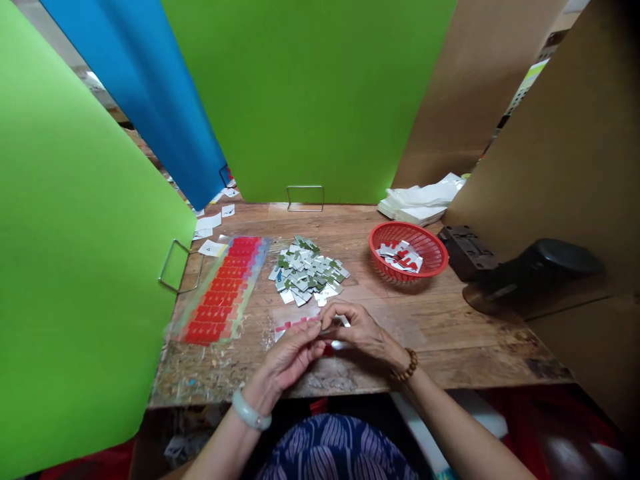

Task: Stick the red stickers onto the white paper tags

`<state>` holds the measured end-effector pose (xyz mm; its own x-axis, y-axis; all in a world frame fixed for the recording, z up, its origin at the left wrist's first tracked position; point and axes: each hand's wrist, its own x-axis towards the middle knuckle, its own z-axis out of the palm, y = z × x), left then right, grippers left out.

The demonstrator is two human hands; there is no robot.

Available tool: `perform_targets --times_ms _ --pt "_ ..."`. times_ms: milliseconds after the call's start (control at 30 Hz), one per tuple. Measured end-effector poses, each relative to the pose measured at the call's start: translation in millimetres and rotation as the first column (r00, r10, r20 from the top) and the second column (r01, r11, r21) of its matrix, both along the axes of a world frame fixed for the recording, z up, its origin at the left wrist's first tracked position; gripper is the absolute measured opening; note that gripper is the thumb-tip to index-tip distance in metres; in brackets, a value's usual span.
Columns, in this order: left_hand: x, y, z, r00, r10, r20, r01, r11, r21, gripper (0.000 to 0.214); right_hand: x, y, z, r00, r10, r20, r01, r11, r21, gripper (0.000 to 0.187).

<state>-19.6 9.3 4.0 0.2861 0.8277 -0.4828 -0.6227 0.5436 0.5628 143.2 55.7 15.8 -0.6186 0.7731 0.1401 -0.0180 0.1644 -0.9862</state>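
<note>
My left hand (295,357) and my right hand (363,333) meet near the table's front edge, fingertips pinched together. Between them is a small flat piece, mostly hidden by the fingers; a pale edge shows under my right hand. Under and behind the hands lies a clear strip with red shapes (286,327). Just beyond is a heap of small flat metal pieces (307,270), silver and olive green, with notched outlines. To the left, a long plastic sheet of red stickers (220,293) lies slanted on the table.
A red plastic basket (440,265) at the right holds several silver pieces with red on them. Beside it stand a dark metal block (467,252) and a black device (530,277). White papers (420,200) lie behind. Green panels (310,100) and brown boards (560,167) enclose the wooden table (450,347).
</note>
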Motion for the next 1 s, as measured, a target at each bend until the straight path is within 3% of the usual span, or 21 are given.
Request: perform_targets --times_ms 67,200,333,467,733,867,1000 --pt "-4.4 -1.5 0.6 0.999 0.025 -0.041 -0.026 0.999 -0.024 0.015 0.4 1.3 -4.9 0.998 -0.044 0.036 0.042 0.998 0.055 0.01" --pt "-15.8 -0.7 -1.9 0.981 0.119 -0.152 -0.13 0.99 -0.062 0.007 -3.3 4.5 -23.6 0.947 -0.259 0.191 0.234 0.962 0.143 0.01" --pt "-22.3 3.9 -11.4 0.922 0.232 -0.309 -0.255 0.966 -0.034 0.012 -11.7 3.2 -42.6 0.894 -0.328 0.306 0.225 0.918 0.328 0.009" --pt "-19.7 5.7 -23.1 0.874 0.279 -0.397 -0.31 0.951 -0.015 0.016 -14.5 3.6 -52.9 0.821 -0.424 0.382 0.255 0.872 0.418 0.01" --pt "-4.2 10.8 -31.4 0.865 0.319 -0.388 -0.334 0.942 0.031 0.017 -4.6 7.9 -48.3 0.708 -0.505 0.494 0.292 0.846 0.446 0.011" --pt "-1.8 12.3 -31.8 0.868 0.322 -0.377 -0.33 0.943 0.045 0.016 -11.9 4.1 -46.5 0.696 -0.532 0.482 0.298 0.825 0.48 0.009" --pt "-3.4 13.1 -31.1 0.873 0.315 -0.372 -0.327 0.944 0.03 0.016 -20.5 6.5 -44.9 0.705 -0.498 0.506 0.264 0.845 0.465 0.009"
